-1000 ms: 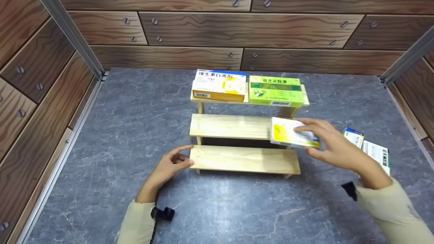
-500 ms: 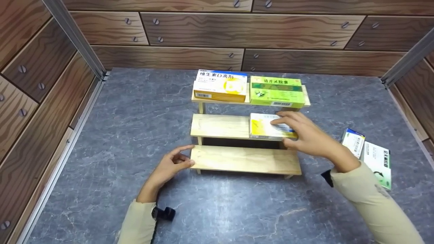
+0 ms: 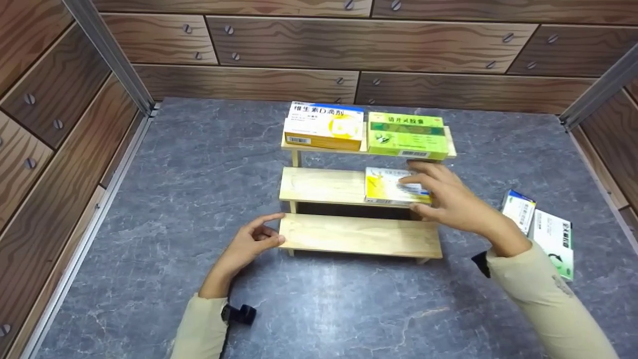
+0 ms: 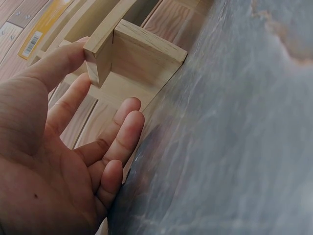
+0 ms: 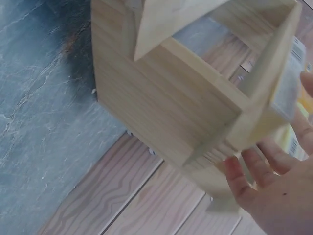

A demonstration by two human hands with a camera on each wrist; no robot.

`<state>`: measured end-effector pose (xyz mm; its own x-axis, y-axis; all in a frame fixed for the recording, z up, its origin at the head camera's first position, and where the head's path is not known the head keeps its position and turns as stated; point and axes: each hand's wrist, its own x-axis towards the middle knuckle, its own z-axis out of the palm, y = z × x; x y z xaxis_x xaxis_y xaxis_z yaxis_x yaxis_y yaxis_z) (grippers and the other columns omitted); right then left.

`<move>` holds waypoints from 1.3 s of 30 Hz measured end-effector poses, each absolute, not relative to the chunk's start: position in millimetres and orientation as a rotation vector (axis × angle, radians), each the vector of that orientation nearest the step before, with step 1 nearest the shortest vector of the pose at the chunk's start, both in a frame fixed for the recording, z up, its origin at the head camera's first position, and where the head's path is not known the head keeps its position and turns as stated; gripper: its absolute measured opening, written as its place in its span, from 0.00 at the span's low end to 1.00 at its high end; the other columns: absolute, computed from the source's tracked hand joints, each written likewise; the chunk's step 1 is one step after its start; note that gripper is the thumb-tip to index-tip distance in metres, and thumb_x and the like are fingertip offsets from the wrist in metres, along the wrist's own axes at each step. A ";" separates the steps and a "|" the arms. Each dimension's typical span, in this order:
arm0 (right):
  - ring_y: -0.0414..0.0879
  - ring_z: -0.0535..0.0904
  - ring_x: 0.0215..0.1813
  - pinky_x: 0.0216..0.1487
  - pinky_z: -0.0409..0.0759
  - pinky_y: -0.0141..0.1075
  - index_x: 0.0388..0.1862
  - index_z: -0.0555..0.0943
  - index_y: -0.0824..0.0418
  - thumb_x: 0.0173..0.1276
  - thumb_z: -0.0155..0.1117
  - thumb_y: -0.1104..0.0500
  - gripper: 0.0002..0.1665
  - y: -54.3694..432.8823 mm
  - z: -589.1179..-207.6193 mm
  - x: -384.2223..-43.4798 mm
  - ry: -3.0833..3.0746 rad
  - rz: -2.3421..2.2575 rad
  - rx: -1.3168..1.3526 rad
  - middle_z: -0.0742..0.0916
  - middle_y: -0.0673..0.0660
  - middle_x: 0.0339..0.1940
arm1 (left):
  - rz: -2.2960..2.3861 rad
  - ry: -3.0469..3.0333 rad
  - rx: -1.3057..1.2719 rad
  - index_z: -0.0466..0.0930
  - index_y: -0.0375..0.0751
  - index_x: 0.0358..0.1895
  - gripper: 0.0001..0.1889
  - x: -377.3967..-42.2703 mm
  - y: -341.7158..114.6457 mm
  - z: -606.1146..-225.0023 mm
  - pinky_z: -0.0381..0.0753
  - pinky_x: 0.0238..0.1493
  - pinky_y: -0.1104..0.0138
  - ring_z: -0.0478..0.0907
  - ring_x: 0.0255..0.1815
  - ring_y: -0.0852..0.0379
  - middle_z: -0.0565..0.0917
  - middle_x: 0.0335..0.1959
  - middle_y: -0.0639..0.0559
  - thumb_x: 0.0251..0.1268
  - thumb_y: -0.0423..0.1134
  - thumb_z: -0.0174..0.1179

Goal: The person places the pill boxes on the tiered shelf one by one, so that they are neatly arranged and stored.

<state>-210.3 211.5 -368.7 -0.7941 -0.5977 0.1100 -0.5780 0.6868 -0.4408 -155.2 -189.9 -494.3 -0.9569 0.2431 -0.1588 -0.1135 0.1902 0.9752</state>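
Observation:
A three-tier wooden display stand (image 3: 359,235) stands mid-table. My left hand (image 3: 249,245) pinches the left end of its lowest shelf between thumb and index finger; in the left wrist view the other fingers (image 4: 128,132) are bent and hold nothing. On the right half of the middle shelf lies a white and yellow medicine box (image 3: 381,187). My right hand (image 3: 456,205) holds it at its right side, thumb at the front edge and fingers over the top. The right wrist view shows the box (image 5: 288,90) partly, beside the thumb.
A white and orange medicine box (image 3: 321,127) and a green medicine box (image 3: 406,134) lie side by side on the top shelf. Right of the stand, a small white and blue box (image 3: 518,212) and a white and green box (image 3: 552,244) lie on the grey tabletop (image 3: 199,164).
My right hand has moved left with the white and yellow box and set it on the middle shelf; its thumb has shifted slightly since. My left hand stays at the lowest shelf.

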 end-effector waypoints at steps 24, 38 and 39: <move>0.21 0.61 0.62 0.49 0.57 0.12 0.66 0.71 0.65 0.68 0.64 0.60 0.29 373.0 -390.8 -186.2 3.022 -1.048 -0.453 0.69 0.35 0.65 | 1.843 2.187 0.120 0.71 0.45 0.67 0.29 -154.8 -189.9 -495.7 0.76 0.40 0.66 0.77 0.35 0.55 0.81 0.38 0.48 0.62 0.40 0.66; 0.70 0.63 0.63 0.62 0.67 0.56 0.71 0.54 0.78 0.69 0.62 0.56 0.43 427.4 -443.3 -167.6 2.861 -1.048 -0.027 0.59 0.85 0.65 | 1.841 2.207 0.088 0.72 0.45 0.66 0.28 -154.2 -188.7 -496.2 0.76 0.39 0.67 0.77 0.35 0.57 0.82 0.41 0.45 0.61 0.39 0.66; 0.76 0.54 0.66 0.63 0.58 0.64 0.72 0.52 0.78 0.69 0.62 0.54 0.45 428.2 -445.1 -166.0 2.850 -1.035 -0.006 0.55 0.86 0.67 | 1.846 2.207 0.086 0.73 0.45 0.66 0.28 -153.9 -189.0 -496.0 0.76 0.39 0.67 0.77 0.35 0.57 0.82 0.41 0.45 0.61 0.39 0.66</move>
<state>-166.0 428.2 -445.1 -0.9940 -0.0409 -0.1013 0.0337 0.7677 -0.6400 -153.9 -189.0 -496.0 -0.9638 0.2119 -0.1616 -0.1216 0.1902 0.9742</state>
